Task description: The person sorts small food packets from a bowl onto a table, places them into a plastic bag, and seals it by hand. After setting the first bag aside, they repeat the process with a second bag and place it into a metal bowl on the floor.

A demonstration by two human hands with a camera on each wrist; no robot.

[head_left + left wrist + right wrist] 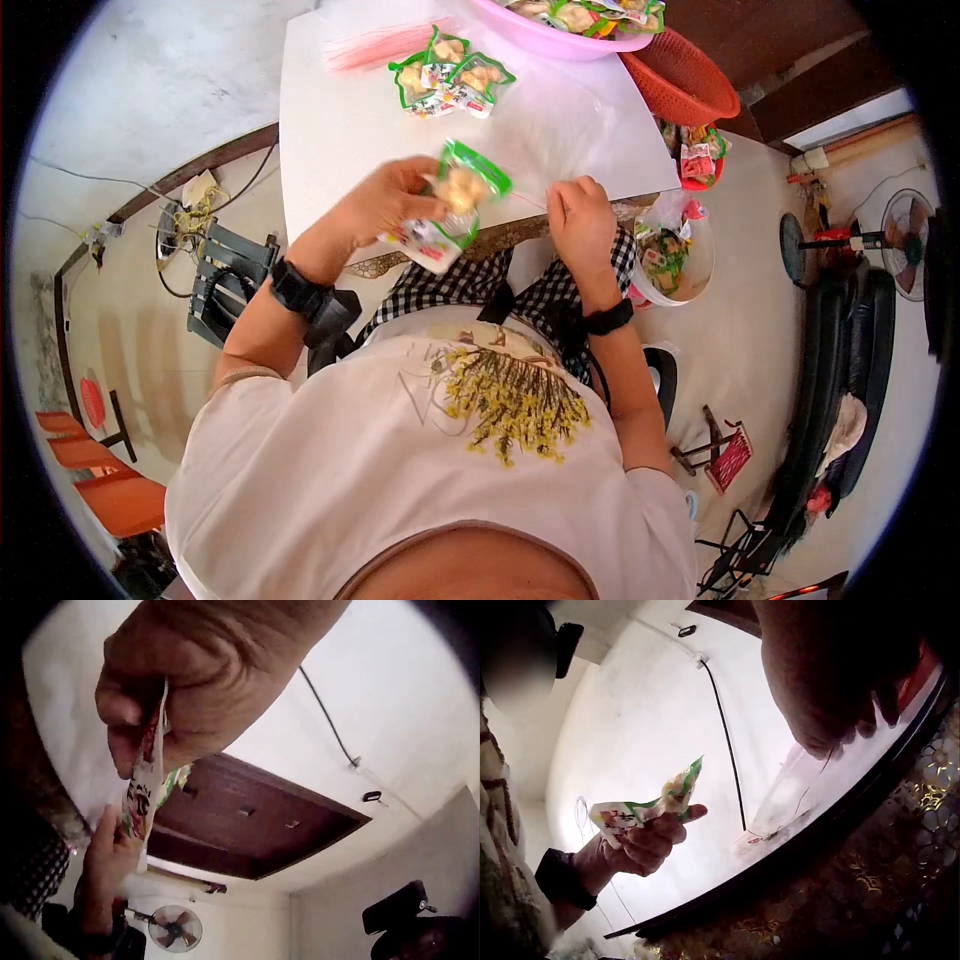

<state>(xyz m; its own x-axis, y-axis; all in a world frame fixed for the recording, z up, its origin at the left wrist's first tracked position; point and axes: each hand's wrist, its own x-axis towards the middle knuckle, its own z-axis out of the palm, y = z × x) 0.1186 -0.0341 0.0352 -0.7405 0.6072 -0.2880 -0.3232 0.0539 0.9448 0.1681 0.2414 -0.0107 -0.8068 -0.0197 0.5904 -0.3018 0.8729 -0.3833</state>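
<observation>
My left hand (385, 205) grips snack packets (463, 188) with green edges, clear fronts and pale round pieces inside, over the table's near edge. A white printed side of a packet (142, 799) shows between thumb and fingers in the left wrist view. To the right, my right hand (582, 225) has curled fingers and pinches a thin pink strand (528, 201) at the table edge. Beyond it, clear plastic bags (560, 125) lie on the white table (335, 130). Several similar packets (450, 75) lie in a pile farther back, beside a bundle of pink strands (385, 47).
A pink basin (560, 42) full of packets stands at the table's back right, next to a red basket (685, 80). A white bucket (700, 262) with packets stands on the floor at the right. A fan (903, 245) is farther right.
</observation>
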